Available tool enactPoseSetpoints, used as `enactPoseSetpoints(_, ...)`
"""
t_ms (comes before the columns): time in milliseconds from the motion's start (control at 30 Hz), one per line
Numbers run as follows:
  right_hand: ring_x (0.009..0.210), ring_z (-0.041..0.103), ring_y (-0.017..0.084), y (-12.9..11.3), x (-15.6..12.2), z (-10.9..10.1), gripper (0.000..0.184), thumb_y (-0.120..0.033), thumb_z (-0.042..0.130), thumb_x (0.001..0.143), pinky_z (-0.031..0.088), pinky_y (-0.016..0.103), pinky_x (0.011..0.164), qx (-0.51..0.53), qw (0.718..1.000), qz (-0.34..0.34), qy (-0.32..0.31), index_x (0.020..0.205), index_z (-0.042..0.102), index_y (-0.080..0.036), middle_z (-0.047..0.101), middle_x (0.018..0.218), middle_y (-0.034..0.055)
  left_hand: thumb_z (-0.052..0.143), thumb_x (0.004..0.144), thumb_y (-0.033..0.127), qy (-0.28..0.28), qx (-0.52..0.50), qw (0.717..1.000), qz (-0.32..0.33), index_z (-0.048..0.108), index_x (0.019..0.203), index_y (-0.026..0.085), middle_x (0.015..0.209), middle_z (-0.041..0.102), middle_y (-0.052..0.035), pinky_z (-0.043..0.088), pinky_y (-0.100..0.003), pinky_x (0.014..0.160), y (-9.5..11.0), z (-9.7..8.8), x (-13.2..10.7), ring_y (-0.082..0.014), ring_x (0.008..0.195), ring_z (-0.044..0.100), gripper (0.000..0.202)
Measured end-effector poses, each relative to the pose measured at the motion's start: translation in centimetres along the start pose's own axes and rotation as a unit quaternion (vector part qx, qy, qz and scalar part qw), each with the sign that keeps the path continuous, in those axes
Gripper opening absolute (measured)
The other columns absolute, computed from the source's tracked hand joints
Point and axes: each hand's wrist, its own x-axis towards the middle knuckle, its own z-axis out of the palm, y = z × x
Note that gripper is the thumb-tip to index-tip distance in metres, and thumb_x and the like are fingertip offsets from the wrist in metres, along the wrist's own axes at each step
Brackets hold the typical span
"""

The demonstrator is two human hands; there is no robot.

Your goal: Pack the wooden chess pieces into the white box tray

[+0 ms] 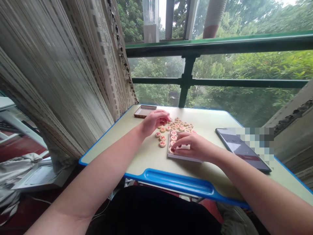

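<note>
Round wooden Chinese chess pieces point(176, 126) with red or dark characters lie in a loose cluster on the table. In front of them is a shallow open box point(185, 158), with a column of red-marked pieces point(173, 138) along its left side. My right hand point(190, 147) reaches over the box, its thumb and fingers closed on a chess piece point(171, 150) at the near left corner. The palm hides much of the box's inside. My left hand point(156, 121) hovers at the cluster's left edge, fingers loosely bent and apart, with no piece plainly held.
A brown-rimmed box lid point(145, 111) lies at the table's far left. On the right rests a dark tablet point(242, 150), partly pixelated. The pale table point(141, 160) has a blue edge and a blue front groove point(178, 182). Curtains hang at left; a green railing stands behind.
</note>
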Motion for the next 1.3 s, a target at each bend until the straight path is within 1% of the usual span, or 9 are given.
enactPoseSetpoints(533,0.075,0.057,0.014,0.2,0.0,-0.2,0.023,-0.036,0.057,0.082,0.044,0.027,0.068,0.021,0.999,0.031,0.015,0.087,0.072,-0.019,0.064,0.083,0.0055,0.059,0.071,0.032,0.014,0.121,0.992,0.026,0.058,0.060,0.013,0.063,0.058,-0.0026,0.033,-0.023,0.054,-0.3,-0.4,0.1,-0.0094,0.057,0.047,0.022)
enactPoseSetpoints(600,0.072,0.056,0.015,0.8,0.0,-0.4,0.028,-0.037,0.053,0.084,0.044,0.027,0.065,0.008,0.995,0.059,0.075,0.080,0.072,-0.017,0.063,0.078,0.0059,0.058,0.071,0.036,0.040,0.245,0.967,0.058,0.053,0.051,0.014,0.052,0.052,-0.0006,0.030,-0.024,0.052,-0.7,-0.8,0.1,-0.0091,0.051,0.042,0.029)
enactPoseSetpoints(700,0.064,0.054,0.014,2.5,-0.1,-0.9,0.030,-0.037,0.050,0.084,0.043,0.027,0.061,-0.028,0.966,0.141,0.216,0.077,0.070,-0.016,0.060,0.074,0.0055,0.059,0.070,0.037,0.070,0.482,0.866,0.113,0.040,0.038,0.016,0.039,0.036,0.0026,0.024,-0.027,0.051,-1.7,-1.2,0.0,-0.0083,0.045,0.031,0.043)
enactPoseSetpoints(833,0.070,0.057,0.015,5.1,-0.4,-1.0,0.027,-0.025,0.045,0.083,0.046,0.029,0.071,-0.047,0.923,0.210,0.318,0.093,0.068,-0.016,0.061,0.087,0.0070,0.043,0.081,0.042,0.090,0.587,0.794,0.134,0.039,0.038,0.018,0.042,0.041,0.0000,0.026,-0.027,0.055,-2.4,-0.6,-0.3,-0.0110,0.047,0.036,0.050)
enactPoseSetpoints(967,0.087,0.059,0.018,5.3,-0.7,-0.5,0.031,-0.016,0.043,0.080,0.045,0.029,0.082,-0.041,0.925,0.228,0.300,0.097,0.068,-0.014,0.063,0.094,0.0091,0.042,0.080,0.048,0.123,0.604,0.781,0.100,0.041,0.040,0.018,0.046,0.047,-0.0022,0.025,-0.027,0.053,-1.4,0.7,-0.4,-0.0131,0.050,0.041,0.050)
enactPoseSetpoints(1067,0.097,0.058,0.017,4.0,-0.3,-0.9,0.037,-0.007,0.038,0.078,0.043,0.027,0.087,-0.046,0.925,0.289,0.240,0.098,0.068,-0.014,0.063,0.105,0.0098,0.047,0.075,0.052,0.170,0.522,0.836,0.027,0.046,0.044,0.018,0.044,0.047,-0.0008,0.027,-0.026,0.051,-0.8,1.2,-0.5,-0.0131,0.048,0.043,0.046)
enactPoseSetpoints(1167,0.090,0.062,0.018,2.6,0.4,-2.2,0.039,-0.002,0.043,0.071,0.047,0.025,0.078,-0.035,0.920,0.357,0.158,0.095,0.070,-0.015,0.068,0.099,0.0082,0.039,0.080,0.050,0.275,0.395,0.876,-0.002,0.045,0.046,0.018,0.044,0.048,-0.0002,0.029,-0.025,0.051,-1.7,1.4,-0.8,-0.0127,0.047,0.043,0.046)
enactPoseSetpoints(1233,0.083,0.064,0.018,2.3,0.9,-3.2,0.035,-0.006,0.047,0.071,0.047,0.024,0.070,-0.029,0.923,0.360,0.131,0.092,0.071,-0.018,0.070,0.093,0.0058,0.033,0.082,0.047,0.335,0.385,0.860,0.005,0.041,0.047,0.019,0.045,0.047,-0.0005,0.028,-0.025,0.051,-2.8,1.5,-1.4,-0.0128,0.048,0.043,0.046)
enactPoseSetpoints(1300,0.083,0.063,0.017,2.4,1.4,-3.7,0.029,-0.014,0.049,0.076,0.047,0.023,0.070,-0.042,0.932,0.341,0.118,0.094,0.071,-0.021,0.070,0.095,0.0046,0.035,0.082,0.045,0.338,0.439,0.832,0.018,0.038,0.047,0.019,0.046,0.045,-0.0004,0.025,-0.026,0.051,-3.9,1.7,-2.1,-0.0132,0.049,0.040,0.044)
